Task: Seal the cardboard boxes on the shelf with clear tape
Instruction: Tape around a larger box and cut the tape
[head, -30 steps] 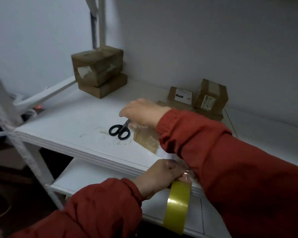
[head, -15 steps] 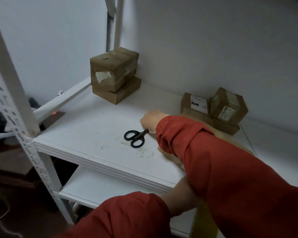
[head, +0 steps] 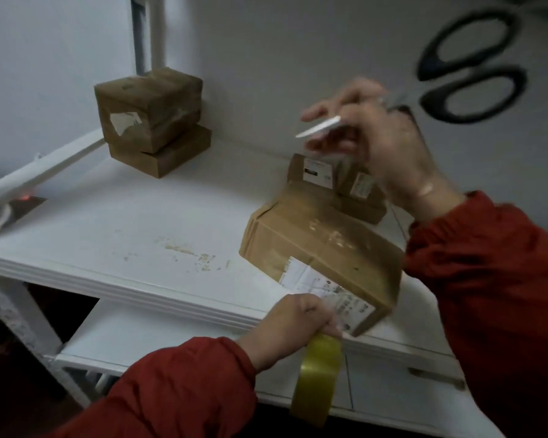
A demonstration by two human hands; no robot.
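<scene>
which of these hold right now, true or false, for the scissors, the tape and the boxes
1. The scissors lie flat on the shelf. False: the right hand holds the scissors up in the air, gripping them near the blades with the black handles pointing up.
2. The left hand grips the tape roll at the front edge of the shelf. True.
3. The stacked boxes sit at the back left of the shelf, one on top of the other. True.
4. The nearest box has no label. False: a white label covers part of its near end, next to the left hand.
</scene>
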